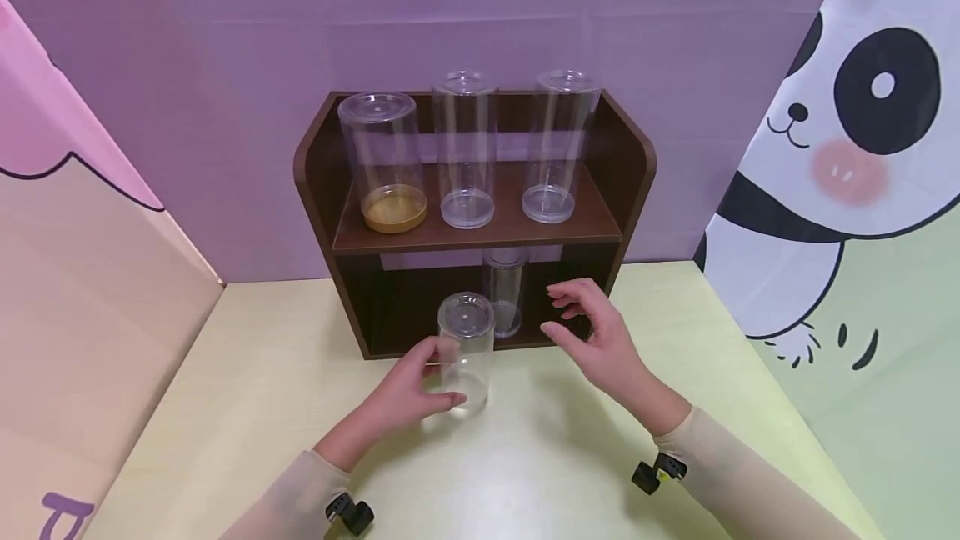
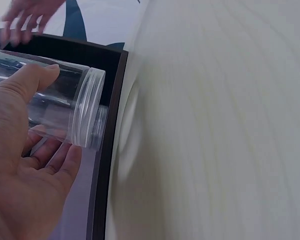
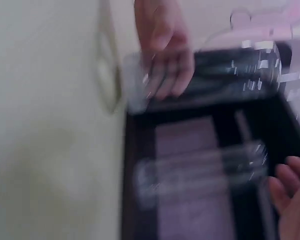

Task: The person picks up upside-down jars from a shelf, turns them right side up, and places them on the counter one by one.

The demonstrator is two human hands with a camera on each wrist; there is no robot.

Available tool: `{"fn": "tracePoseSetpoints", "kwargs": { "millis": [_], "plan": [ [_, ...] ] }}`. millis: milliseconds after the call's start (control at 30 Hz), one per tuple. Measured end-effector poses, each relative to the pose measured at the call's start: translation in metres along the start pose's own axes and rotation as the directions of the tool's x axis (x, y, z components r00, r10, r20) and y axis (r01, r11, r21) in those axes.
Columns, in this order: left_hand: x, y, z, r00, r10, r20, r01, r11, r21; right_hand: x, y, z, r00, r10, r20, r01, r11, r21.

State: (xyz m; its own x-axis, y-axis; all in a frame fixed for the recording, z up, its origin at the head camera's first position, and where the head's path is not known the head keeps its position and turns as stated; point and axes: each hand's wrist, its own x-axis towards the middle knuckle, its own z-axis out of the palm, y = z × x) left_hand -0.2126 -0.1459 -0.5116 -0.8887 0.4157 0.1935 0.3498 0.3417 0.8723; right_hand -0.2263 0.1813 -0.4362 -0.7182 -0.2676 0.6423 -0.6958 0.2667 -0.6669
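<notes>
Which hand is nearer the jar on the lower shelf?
Right. The right hand hovers open just beside the lower-shelf jar; the left hand is further forward, holding the clear jar on the table.

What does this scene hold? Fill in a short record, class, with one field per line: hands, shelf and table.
left hand: left hand grips a clear jar standing on the table
right hand: right hand hovers with fingers relaxed, holding nothing
upper shelf: three clear jars on the brown shelf; the leftmost jar has a brownish layer at the bottom
lower shelf: one clear jar
</notes>
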Motion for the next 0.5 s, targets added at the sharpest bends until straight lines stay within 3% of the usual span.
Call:
{"fn": "tracePoseSetpoints", "kwargs": {
  "millis": [100, 200, 367, 500],
  "plan": [
    [0.001, 0.003, 0.003, 1.0, -0.018, 0.025, 0.018, 1.0, 0.001, 0.013, -0.016, 0.01, 0.982, 0.006, 0.191, -0.006, 1.0, -0.005],
    [0.002, 0.006, 0.006, 0.999, -0.019, 0.046, 0.019, 1.0, -0.001, 0.024, -0.027, 0.02, 0.95, 0.026, 0.313, -0.028, 1.0, 0.001],
    [0.003, 0.009, 0.009, 0.997, -0.004, 0.076, 0.005, 1.0, -0.001, 0.034, -0.036, 0.03, 0.911, 0.067, 0.406, -0.073, 0.997, -0.001],
    [0.003, 0.008, 0.011, 0.997, 0.005, 0.078, -0.005, 1.0, -0.006, 0.036, -0.041, 0.034, 0.9, 0.102, 0.423, -0.098, 0.995, -0.032]
  ]
}}
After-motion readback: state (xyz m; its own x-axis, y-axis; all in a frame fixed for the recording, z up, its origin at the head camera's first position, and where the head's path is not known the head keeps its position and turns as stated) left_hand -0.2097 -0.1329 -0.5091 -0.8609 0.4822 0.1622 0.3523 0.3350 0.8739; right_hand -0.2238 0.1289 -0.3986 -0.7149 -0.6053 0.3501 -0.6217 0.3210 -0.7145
